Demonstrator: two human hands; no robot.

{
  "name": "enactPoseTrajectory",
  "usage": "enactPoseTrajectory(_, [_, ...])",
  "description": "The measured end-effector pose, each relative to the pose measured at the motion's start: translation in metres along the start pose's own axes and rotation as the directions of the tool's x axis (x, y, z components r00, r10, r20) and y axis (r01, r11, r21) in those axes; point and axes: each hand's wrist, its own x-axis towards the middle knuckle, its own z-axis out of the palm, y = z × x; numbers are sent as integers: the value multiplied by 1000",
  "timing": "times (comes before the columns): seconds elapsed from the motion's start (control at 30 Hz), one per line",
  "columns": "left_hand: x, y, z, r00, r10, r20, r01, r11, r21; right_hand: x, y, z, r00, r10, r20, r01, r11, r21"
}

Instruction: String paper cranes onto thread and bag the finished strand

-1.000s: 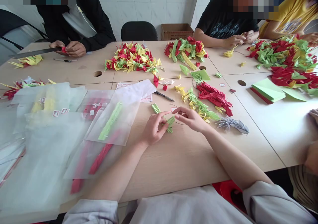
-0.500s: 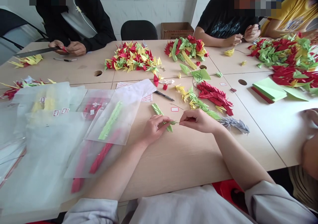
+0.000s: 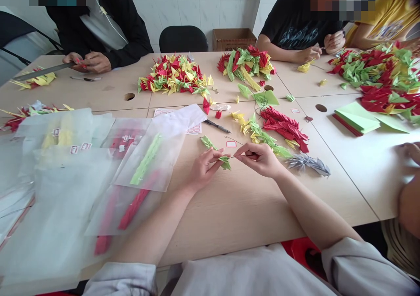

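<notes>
Near the middle of the table, my left hand [image 3: 205, 167] pinches a folded green paper piece [image 3: 225, 162] between thumb and fingers. My right hand [image 3: 257, 158] is closed just right of it, pinching a thin dark needle or wire [image 3: 232, 157] that reaches the green piece. Another green folded strip [image 3: 207, 142] lies just behind my left hand. Beyond my right hand rest a green and yellow folded string [image 3: 262, 135], a red folded bundle [image 3: 285, 127] and a grey one [image 3: 310, 165]. A small red-framed label [image 3: 231, 144] lies between the hands, farther back.
Translucent plastic bags [image 3: 65, 200] cover the left side. Piles of folded paper [image 3: 177, 75] stand at the back and a mixed pile [image 3: 377, 68] at the right. A pen [image 3: 217, 126] and green paper sheets [image 3: 356, 117] lie on the table [image 3: 229, 217]. Other people sit around it.
My right hand has shifted slightly left and up, nearer my left hand. The green piece in my left hand has turned, showing more of its folds. A person's hands at the back left have moved slightly.
</notes>
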Motion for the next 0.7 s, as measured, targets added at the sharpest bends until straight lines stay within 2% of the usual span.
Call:
enactPoseTrajectory(0.2, [0, -3, 1, 990, 141, 19, -142, 961, 238, -1, 1, 3, 999, -2, -34, 3, 1000, 4])
enactPoseTrajectory(0.33, [0, 1, 0, 988, 156, 8, -151, 942, 300, -2, 0, 8, 997, -15, -70, 21, 996, 81])
enactPoseTrajectory(0.43, [1, 3, -1, 986, 166, -19, -152, 935, 319, -1, 1, 13, 993, 44, -112, -28, 989, 145])
enactPoseTrajectory(0.57, [1, -1, -2, 983, 182, -39, -155, 916, 370, 2, 8, 20, 995, 96, -6, -96, 992, -80])
enactPoseTrajectory(0.63, [0, -3, -2, 986, 165, -15, -145, 904, 401, 3, 12, 21, 993, 114, -36, -118, 980, -158])
enactPoseTrajectory(0.7, [0, -3, -3, 989, 149, 23, -144, 885, 443, 4, 14, 22, 988, 125, -95, -137, 981, -139])
